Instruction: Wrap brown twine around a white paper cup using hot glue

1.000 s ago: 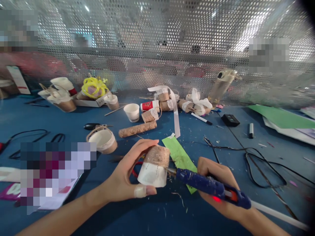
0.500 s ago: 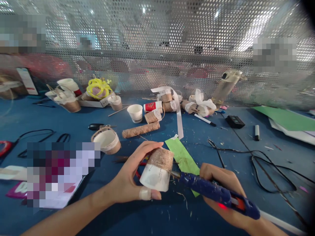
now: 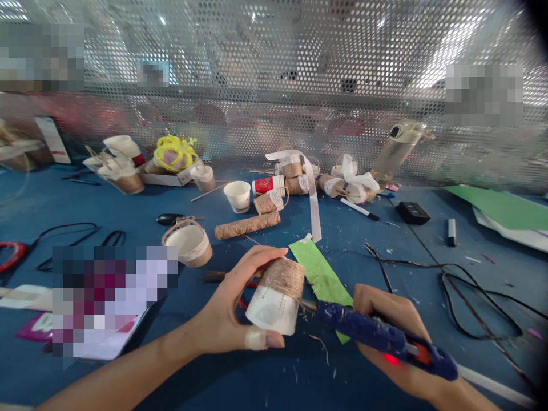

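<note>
My left hand (image 3: 233, 311) grips a white paper cup (image 3: 272, 308) between thumb and fingers, tilted with its wider open end hidden from me. Brown twine (image 3: 283, 278) is wound around about half of the cup, toward its upper end. In my right hand (image 3: 394, 337) is a blue hot glue gun (image 3: 368, 328) with a red light glowing. Its nozzle points at the cup's right side, by the edge of the twine; I cannot tell whether it touches. Under the hands lies a green paper strip (image 3: 321, 268), with scissors (image 3: 213, 276) partly hidden behind my left hand.
A twine roll (image 3: 247, 226), a twine-covered basket cup (image 3: 190, 245), a plain paper cup (image 3: 237, 197) and several decorated cups lie ahead. Black cable (image 3: 449, 302) loops at right. A perforated metal screen (image 3: 274, 68) stands behind, with a bottle (image 3: 398, 151) before it.
The whole view has shifted slightly to the right. Both hands keep nearly the same hold, the glue gun's nozzle still beside the cup.
</note>
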The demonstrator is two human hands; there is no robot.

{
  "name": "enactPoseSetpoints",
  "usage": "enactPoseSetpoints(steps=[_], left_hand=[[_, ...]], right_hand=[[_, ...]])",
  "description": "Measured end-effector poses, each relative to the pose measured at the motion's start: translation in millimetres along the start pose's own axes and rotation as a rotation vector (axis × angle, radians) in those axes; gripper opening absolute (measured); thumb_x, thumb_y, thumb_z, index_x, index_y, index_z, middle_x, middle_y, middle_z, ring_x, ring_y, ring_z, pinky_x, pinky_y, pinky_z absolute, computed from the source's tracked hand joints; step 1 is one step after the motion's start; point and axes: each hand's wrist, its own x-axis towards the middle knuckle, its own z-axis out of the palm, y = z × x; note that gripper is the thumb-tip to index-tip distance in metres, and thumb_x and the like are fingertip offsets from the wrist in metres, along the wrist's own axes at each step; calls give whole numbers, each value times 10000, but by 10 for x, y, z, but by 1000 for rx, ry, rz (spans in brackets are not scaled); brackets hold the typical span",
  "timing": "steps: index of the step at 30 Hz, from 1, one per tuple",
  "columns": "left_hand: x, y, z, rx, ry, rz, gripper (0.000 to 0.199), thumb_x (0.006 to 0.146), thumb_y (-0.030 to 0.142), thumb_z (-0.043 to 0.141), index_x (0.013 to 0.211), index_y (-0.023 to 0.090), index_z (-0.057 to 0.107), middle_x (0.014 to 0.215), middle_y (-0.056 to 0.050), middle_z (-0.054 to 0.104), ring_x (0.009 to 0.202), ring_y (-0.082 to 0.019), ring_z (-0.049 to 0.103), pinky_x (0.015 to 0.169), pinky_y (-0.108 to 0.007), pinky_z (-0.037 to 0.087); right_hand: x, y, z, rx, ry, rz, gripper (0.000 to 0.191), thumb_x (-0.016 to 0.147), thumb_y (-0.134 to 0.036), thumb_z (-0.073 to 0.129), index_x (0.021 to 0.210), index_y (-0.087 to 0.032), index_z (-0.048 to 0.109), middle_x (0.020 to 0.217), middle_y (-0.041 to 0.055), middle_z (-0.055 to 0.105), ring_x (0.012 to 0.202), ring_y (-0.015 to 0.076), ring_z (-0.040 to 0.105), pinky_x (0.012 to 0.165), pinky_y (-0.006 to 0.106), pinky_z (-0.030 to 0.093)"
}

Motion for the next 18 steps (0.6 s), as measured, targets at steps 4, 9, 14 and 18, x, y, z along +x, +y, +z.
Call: enactPoseSetpoints(steps=[4,9,14,18], left_hand=[[3,5,4,47,-13,-8,871,655,543,851,1420,373,471,1354,-86,443,1276,-372,469,1156,-555,318],[2,14,1,84,-19,4,869,662,541,845,1424,385,458,1360,-84,429,1278,-377,462,1156,-581,308],[-10,3,-1,10,-37,36,871,680,546,830,1433,335,447,1360,-116,413,1272,-383,463,1047,-515,453],[-23,-9,9,-59,-17,90,868,695,533,825,1439,297,444,1363,-114,406,1277,-355,447,1088,-464,425]], right_hand=[[-15,13,4,9,-1,3,264,793,-209,591,731,-240,336,654,-60,387,540,112,352,509,254,270],[-23,23,12,23,0,7,248,797,-205,586,740,-240,347,661,-60,396,541,110,354,511,254,270],[-19,16,-2,29,-17,-1,257,798,-218,599,744,-242,348,662,-60,392,550,113,350,511,256,269],[-32,14,-10,28,-14,3,259,803,-231,599,744,-242,347,659,-63,379,545,112,335,506,257,257]])
